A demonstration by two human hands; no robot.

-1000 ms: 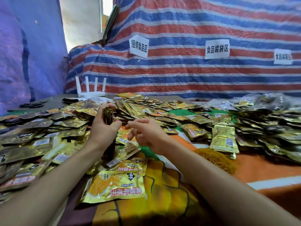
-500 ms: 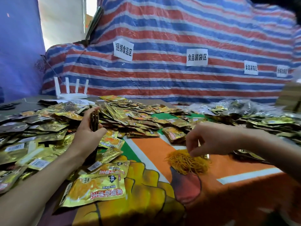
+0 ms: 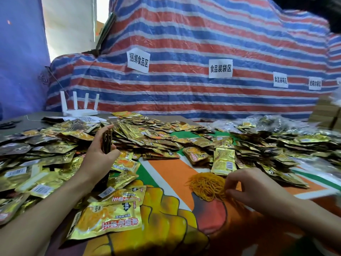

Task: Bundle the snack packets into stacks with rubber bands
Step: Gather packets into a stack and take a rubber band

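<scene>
My left hand (image 3: pixel 97 156) grips a stack of snack packets (image 3: pixel 107 140) held upright on edge, left of centre. A heap of yellow rubber bands (image 3: pixel 206 185) lies on the orange part of the table cloth. My right hand (image 3: pixel 252 189) reaches into the right side of that heap, and its fingertips pinch at the bands. Gold snack packets (image 3: pixel 147 137) lie loose in wide piles across the table.
A large gold packet (image 3: pixel 108 220) lies flat near the table's front. More packets (image 3: pixel 276 148) pile up at the right, some under clear plastic. A white router (image 3: pixel 79 108) stands at the back left. A striped tarp (image 3: pixel 184 52) with paper labels hangs behind.
My right hand has left the stack, swung right and come down onto the rubber bands. My left hand still holds the stack upright. The view has turned to the right.
</scene>
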